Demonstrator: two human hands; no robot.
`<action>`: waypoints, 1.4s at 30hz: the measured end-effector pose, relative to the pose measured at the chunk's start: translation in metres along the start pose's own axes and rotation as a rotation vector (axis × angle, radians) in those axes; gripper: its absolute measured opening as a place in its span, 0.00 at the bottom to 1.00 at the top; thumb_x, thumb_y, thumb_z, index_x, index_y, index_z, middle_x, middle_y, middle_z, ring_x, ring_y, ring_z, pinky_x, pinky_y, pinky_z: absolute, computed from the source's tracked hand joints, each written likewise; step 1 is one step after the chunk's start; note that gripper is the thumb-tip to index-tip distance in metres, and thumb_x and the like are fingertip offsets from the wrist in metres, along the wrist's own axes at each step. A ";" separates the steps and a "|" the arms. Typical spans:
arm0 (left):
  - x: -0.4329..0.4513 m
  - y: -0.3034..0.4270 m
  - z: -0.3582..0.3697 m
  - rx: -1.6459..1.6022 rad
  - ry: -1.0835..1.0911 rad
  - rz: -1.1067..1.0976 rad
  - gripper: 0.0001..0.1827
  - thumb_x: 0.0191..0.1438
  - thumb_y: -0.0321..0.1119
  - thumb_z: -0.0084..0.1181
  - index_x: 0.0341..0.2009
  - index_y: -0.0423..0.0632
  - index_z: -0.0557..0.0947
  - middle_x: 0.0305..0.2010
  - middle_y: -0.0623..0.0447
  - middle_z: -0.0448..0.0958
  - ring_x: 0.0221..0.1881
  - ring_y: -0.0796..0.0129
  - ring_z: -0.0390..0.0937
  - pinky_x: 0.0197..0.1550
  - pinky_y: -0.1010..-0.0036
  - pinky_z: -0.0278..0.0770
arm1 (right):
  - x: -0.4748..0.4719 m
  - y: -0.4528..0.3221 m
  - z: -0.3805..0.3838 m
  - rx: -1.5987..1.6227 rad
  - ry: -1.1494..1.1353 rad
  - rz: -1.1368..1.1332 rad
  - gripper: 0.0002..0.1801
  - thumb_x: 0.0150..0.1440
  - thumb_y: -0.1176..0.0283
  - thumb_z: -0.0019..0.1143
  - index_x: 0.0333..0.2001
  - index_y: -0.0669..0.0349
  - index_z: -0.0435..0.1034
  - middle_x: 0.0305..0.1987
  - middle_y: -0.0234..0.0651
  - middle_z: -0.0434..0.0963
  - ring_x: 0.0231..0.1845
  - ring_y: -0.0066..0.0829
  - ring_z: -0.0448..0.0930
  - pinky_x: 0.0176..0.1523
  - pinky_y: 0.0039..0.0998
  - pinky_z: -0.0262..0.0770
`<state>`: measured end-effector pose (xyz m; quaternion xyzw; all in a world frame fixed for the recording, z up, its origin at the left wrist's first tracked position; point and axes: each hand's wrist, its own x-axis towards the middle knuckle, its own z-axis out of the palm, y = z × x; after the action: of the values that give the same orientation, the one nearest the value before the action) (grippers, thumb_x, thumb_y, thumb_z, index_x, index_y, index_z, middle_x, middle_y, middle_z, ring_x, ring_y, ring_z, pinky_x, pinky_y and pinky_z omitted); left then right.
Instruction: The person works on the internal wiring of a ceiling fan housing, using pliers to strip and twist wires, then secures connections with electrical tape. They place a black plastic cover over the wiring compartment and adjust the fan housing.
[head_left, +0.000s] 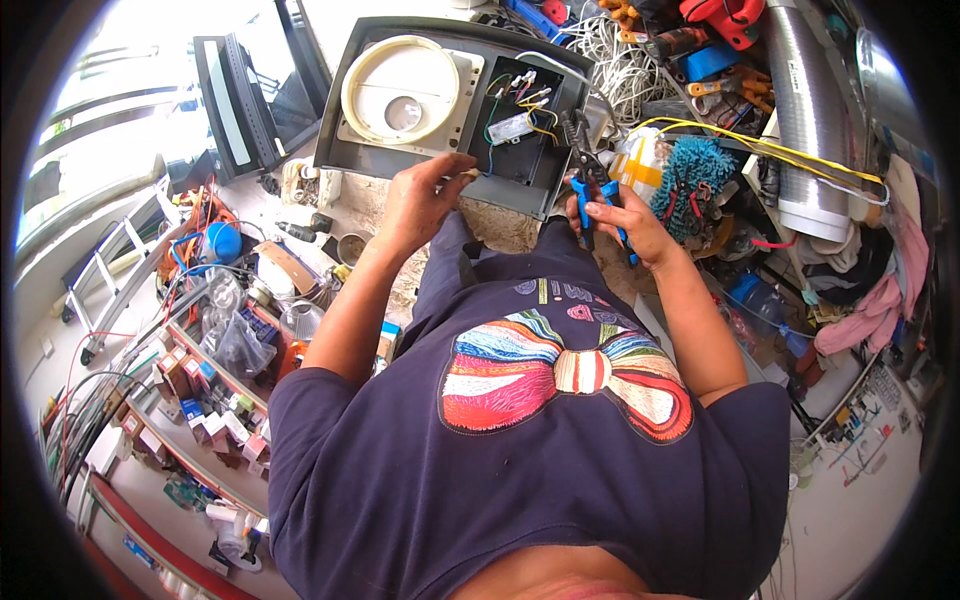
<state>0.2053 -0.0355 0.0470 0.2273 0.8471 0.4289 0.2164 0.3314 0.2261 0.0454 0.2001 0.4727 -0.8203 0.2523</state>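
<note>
My right hand (626, 225) is closed round the blue handles of wire strippers (589, 169), whose dark jaws point away from me. My left hand (424, 199) pinches a small pale piece, too small to name, between thumb and fingertips at the near edge of a dark appliance housing (330, 150). A blue wire end lies beside those fingertips. In the housing are a cream round ring (349, 90) on a pale plate and a dark wiring recess. The recess holds a silver rectangular component (511, 129) and green, yellow, red and white wires with connectors.
A white cable bundle (619, 67), a teal fluffy duster (697, 172) and a silver flexible duct (806, 112) crowd the right. On the left are a black-and-glass panel (259, 97), a cordless drill (304, 229), a ladder (112, 277) and shelves with small boxes (214, 431).
</note>
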 end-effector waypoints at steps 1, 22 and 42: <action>0.000 -0.004 -0.003 -0.002 0.013 -0.029 0.08 0.52 0.31 0.58 0.38 0.45 0.80 0.35 0.46 0.80 0.34 0.61 0.80 0.35 0.71 0.75 | 0.001 -0.001 -0.001 0.063 -0.052 0.043 0.22 0.56 0.66 0.54 0.52 0.64 0.65 0.38 0.35 0.75 0.39 0.26 0.76 0.47 0.27 0.72; -0.002 -0.003 -0.006 -0.040 0.315 -0.034 0.05 0.50 0.25 0.60 0.33 0.39 0.80 0.29 0.51 0.79 0.30 0.75 0.76 0.34 0.78 0.73 | 0.068 0.012 0.074 0.434 -0.292 0.480 0.18 0.60 0.58 0.47 0.46 0.60 0.68 0.41 0.46 0.75 0.41 0.40 0.78 0.45 0.38 0.75; -0.006 -0.023 -0.004 -0.246 0.180 -0.147 0.06 0.54 0.25 0.57 0.36 0.38 0.79 0.32 0.56 0.78 0.35 0.78 0.73 0.40 0.81 0.71 | 0.071 0.024 0.084 0.199 -0.234 0.350 0.20 0.60 0.58 0.49 0.49 0.60 0.62 0.30 0.29 0.68 0.27 0.18 0.70 0.35 0.21 0.69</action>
<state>0.2035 -0.0535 0.0310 0.0971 0.8184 0.5312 0.1965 0.2818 0.1265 0.0281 0.2066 0.3151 -0.8242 0.4227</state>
